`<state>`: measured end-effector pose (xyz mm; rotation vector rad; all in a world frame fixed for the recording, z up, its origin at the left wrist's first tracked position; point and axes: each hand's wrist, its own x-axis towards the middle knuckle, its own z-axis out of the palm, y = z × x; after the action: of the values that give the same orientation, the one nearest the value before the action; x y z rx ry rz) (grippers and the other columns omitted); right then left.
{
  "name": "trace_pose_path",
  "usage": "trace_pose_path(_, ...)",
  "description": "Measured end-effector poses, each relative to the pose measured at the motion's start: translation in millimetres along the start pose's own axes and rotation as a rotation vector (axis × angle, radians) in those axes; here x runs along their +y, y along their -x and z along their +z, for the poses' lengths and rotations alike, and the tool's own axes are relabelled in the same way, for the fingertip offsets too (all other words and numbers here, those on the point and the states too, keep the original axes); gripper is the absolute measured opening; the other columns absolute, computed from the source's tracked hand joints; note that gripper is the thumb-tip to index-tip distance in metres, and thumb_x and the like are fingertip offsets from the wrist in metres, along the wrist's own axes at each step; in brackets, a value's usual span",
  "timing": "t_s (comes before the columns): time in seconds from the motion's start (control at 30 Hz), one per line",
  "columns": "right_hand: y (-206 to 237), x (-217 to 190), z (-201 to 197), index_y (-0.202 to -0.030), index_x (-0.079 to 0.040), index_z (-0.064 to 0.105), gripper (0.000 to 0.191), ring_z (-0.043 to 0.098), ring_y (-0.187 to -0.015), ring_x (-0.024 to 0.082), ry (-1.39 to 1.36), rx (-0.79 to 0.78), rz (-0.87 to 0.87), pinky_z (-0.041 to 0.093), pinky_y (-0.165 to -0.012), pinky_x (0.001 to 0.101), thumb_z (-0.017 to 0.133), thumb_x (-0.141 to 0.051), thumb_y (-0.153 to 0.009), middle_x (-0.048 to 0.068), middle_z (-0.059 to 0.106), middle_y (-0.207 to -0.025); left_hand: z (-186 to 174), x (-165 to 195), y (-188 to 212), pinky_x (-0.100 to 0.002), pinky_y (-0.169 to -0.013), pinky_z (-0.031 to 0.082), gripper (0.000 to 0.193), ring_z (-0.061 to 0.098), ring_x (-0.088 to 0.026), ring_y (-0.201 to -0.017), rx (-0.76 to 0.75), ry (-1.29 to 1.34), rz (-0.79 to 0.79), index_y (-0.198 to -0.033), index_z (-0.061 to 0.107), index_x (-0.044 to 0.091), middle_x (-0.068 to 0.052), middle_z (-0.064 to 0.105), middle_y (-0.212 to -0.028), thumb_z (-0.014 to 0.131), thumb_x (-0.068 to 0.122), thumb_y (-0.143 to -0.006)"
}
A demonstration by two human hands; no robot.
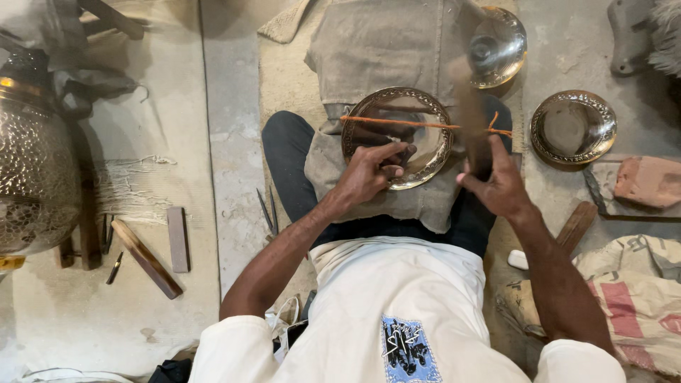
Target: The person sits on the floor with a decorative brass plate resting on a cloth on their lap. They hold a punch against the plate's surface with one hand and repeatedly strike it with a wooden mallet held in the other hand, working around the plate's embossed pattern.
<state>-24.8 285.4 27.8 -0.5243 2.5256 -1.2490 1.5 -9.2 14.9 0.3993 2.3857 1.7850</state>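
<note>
A round engraved metal plate (429, 152) lies on a grey cloth (376, 50) spread over my lap. My left hand (369, 174) rests on the plate's near rim, fingers closed on a small thin tool whose tip touches the metal. My right hand (500, 186) grips a wooden mallet (469, 113), raised and blurred above the plate's right side. An orange cord (397, 122) stretches across the plate from left to right.
Two more shiny metal bowls sit at the top (500, 46) and right (573, 128). A large hammered metal vessel (35, 170) stands at the left. Wooden sticks (147, 259), a block (178, 240) and thin punches (268, 211) lie on the floor. A printed sack (635, 298) is at the right.
</note>
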Motion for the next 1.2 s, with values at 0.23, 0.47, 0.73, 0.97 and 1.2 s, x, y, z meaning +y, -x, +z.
trace_pose_path(0.23,6,-1,2,-0.136,-0.001,0.043,0.065,0.073,-0.086,0.028,-0.058,0.028,0.048,0.059,-0.077,0.0385,0.078,-0.018,-0.085,0.015,0.072,-0.099,-1,-3,-1,-0.033,-0.084,0.064,0.049,0.078,-0.022,-0.099,-0.015,0.011,0.008,-0.134,0.064,-0.001,-0.018,0.076,-0.118,0.076,-0.001,-0.086)
trace_pose_path(0.47,11,-9,1,-0.128,-0.006,0.052,0.051,0.07,-0.082,0.035,0.089,-0.027,0.023,0.057,-0.072,0.0452,0.077,-0.017,-0.086,0.019,0.07,-0.09,-3,-4,-2,-0.034,-0.083,0.063,0.048,0.078,-0.024,-0.1,-0.019,0.011,0.057,-0.133,0.063,-0.002,-0.019,0.076,-0.118,0.075,-0.001,-0.086)
trace_pose_path(0.73,13,-24,1,-0.127,-0.007,0.055,0.051,0.071,-0.083,0.037,0.473,-0.13,0.038,0.054,-0.072,0.0475,0.081,-0.012,-0.083,0.02,0.073,-0.087,-6,3,-3,-0.035,-0.082,0.062,0.045,0.079,-0.022,-0.097,-0.059,-0.005,0.009,-0.131,0.066,0.001,-0.018,0.079,-0.108,0.075,0.0,-0.087)
trace_pose_path(0.97,16,-35,-4,-0.126,-0.007,0.054,0.049,0.073,-0.077,0.035,0.326,-0.066,0.067,0.055,-0.068,0.0471,0.077,-0.013,-0.083,0.02,0.074,-0.093,-6,0,-5,-0.036,-0.078,0.062,0.038,0.079,-0.023,-0.09,-0.113,-0.074,-0.101,-0.127,0.07,0.001,-0.016,0.08,-0.106,0.076,0.005,-0.089)
trace_pose_path(1.2,21,-33,5,-0.127,-0.006,0.054,0.049,0.074,-0.082,0.039,0.194,0.018,0.067,0.057,-0.073,0.0484,0.077,-0.017,-0.084,0.023,0.074,-0.098,-3,-11,-5,-0.035,-0.085,0.065,0.044,0.078,-0.024,-0.102,-0.091,-0.004,-0.008,-0.129,0.066,0.0,-0.019,0.077,-0.115,0.076,0.003,-0.086)
